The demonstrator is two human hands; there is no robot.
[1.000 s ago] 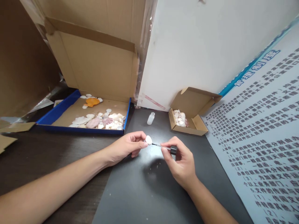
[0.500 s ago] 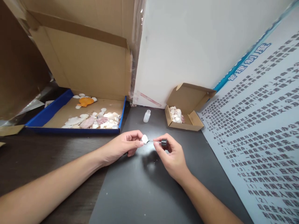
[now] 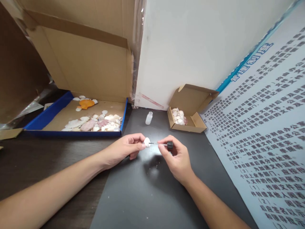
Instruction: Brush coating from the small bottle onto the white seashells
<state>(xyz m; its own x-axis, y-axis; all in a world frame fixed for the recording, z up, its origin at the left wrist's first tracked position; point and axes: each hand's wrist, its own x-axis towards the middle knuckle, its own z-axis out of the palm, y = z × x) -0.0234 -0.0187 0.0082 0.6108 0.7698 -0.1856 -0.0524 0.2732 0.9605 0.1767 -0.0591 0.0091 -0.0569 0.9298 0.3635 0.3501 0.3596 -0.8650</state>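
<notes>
Between thumb and fingers, my left hand (image 3: 133, 146) pinches a small white seashell (image 3: 147, 142). My right hand (image 3: 175, 156) is closed on a brush applicator with a black cap (image 3: 170, 145); its thin stem points left and the dark tip meets the shell's face. Both hands are held above the dark grey mat (image 3: 133, 194). Behind them stands a small translucent bottle (image 3: 149, 118), upright and uncapped, with whitish contents.
At the left is a blue-edged cardboard box (image 3: 124, 117) with many shells and an orange scallop shell (image 3: 86, 104). A smaller open carton (image 3: 188, 128) holding white shells is at the back right. A printed board (image 3: 269, 105) leans along the right side.
The brush tip has shifted from the shell's lower right edge onto its face. My right hand has moved slightly right, and the stem lies more level. The left hand stays nearly still.
</notes>
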